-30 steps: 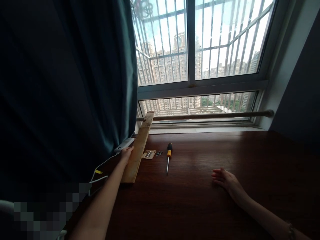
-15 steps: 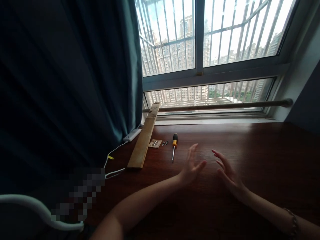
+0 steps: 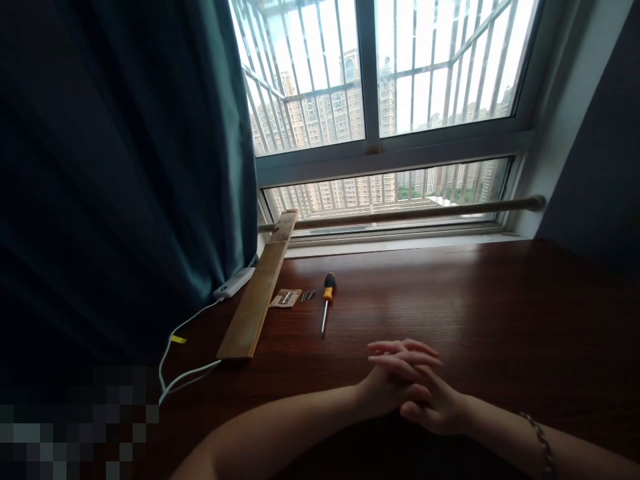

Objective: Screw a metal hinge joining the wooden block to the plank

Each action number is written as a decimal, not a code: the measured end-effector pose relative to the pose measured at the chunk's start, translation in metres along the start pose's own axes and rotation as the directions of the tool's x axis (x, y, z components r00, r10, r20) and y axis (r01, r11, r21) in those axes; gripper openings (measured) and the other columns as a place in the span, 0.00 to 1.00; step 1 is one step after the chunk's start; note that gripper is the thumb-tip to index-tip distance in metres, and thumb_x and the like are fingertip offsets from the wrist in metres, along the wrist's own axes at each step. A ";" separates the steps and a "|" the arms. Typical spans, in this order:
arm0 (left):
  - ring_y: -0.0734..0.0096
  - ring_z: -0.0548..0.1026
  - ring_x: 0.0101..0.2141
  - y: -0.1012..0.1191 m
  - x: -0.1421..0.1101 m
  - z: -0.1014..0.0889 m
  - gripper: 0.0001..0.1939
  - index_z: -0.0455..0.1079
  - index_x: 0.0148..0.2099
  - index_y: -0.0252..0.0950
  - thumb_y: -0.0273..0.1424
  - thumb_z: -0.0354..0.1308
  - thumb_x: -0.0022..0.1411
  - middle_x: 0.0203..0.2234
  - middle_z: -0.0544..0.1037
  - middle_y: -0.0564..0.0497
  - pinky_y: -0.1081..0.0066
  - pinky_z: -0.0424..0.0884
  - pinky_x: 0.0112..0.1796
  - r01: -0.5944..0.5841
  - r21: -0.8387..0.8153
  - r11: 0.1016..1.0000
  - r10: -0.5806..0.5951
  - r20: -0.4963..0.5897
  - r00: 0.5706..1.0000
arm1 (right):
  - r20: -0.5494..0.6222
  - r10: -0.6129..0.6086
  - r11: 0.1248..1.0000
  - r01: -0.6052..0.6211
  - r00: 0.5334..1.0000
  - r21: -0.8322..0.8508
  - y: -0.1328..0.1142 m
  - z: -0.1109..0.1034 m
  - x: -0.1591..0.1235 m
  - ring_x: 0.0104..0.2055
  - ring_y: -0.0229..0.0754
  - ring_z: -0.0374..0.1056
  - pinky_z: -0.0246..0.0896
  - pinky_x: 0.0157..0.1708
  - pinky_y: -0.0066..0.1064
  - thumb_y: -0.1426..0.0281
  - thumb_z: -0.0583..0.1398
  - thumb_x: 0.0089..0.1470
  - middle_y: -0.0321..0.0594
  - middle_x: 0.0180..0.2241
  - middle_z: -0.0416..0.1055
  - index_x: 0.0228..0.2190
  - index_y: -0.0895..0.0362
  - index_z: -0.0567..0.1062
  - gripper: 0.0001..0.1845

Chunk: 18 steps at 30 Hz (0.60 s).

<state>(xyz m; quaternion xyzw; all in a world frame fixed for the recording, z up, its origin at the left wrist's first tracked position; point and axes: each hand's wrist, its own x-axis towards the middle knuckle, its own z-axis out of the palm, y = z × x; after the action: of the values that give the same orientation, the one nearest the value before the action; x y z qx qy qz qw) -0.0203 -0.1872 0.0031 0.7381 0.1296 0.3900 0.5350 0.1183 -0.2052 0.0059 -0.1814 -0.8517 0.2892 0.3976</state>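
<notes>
Two bare hands meet over the near part of the dark reddish-brown counter (image 3: 450, 300), right of centre: the left hand (image 3: 383, 390) and the right hand (image 3: 440, 403) are clasped, their fingers interlaced, with no tool in either. A chain bracelet (image 3: 540, 443) circles the right wrist.

The screwdriver (image 3: 327, 297) is the tool nearest to them, lying left of the hands and a little farther off, its black-and-yellow handle pointing to the far side and its tip to the near side. Just left of it lie a few small screws (image 3: 307, 295), then a small tan packet (image 3: 287, 298) beside the edge of a long wooden board (image 3: 255, 293).

That board slants from near left toward the window (image 3: 370, 147), its far end overlapping the horizontal rail (image 3: 425, 213) in view; whether they touch is unclear. Left of the board, a white elongated device (image 3: 234, 283) sits by the blue curtain (image 3: 220, 167), which covers the left part of the scene. White cable (image 3: 173, 340) with a yellow tag (image 3: 178, 339) runs nearby. Nothing stands between the hands and the screwdriver.
</notes>
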 end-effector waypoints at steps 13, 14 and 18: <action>0.66 0.70 0.38 0.003 0.004 0.000 0.11 0.72 0.36 0.34 0.36 0.57 0.55 0.33 0.70 0.48 0.66 0.67 0.40 0.238 -0.004 0.971 -0.236 -0.161 0.958 | -0.080 0.282 0.946 -0.263 0.956 0.189 -0.004 0.007 0.011 0.48 0.42 0.61 0.56 0.50 0.35 0.66 0.54 0.56 0.42 0.43 0.65 0.45 0.54 0.69 0.14; 0.66 0.69 0.38 0.004 0.004 0.000 0.11 0.72 0.36 0.34 0.36 0.56 0.55 0.34 0.70 0.48 0.66 0.67 0.40 0.237 -0.004 0.971 -0.234 -0.166 0.958 | -0.084 0.289 0.943 -0.269 0.954 0.195 -0.004 0.007 0.011 0.48 0.42 0.61 0.56 0.50 0.35 0.66 0.54 0.56 0.42 0.42 0.65 0.44 0.55 0.69 0.14; 0.66 0.69 0.38 0.007 0.005 0.001 0.10 0.72 0.36 0.33 0.35 0.55 0.56 0.33 0.71 0.47 0.66 0.66 0.41 0.226 -0.025 0.974 -0.227 -0.164 0.960 | -0.110 0.288 0.944 -0.263 0.951 0.197 -0.003 0.008 0.012 0.47 0.41 0.62 0.57 0.49 0.35 0.66 0.54 0.56 0.41 0.41 0.66 0.43 0.55 0.69 0.14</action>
<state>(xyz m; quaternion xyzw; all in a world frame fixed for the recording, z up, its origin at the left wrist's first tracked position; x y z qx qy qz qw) -0.0177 -0.1880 0.0116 0.6819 0.2558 0.3866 0.5659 0.1044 -0.2044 0.0105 -0.2818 -0.7587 0.4045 0.4258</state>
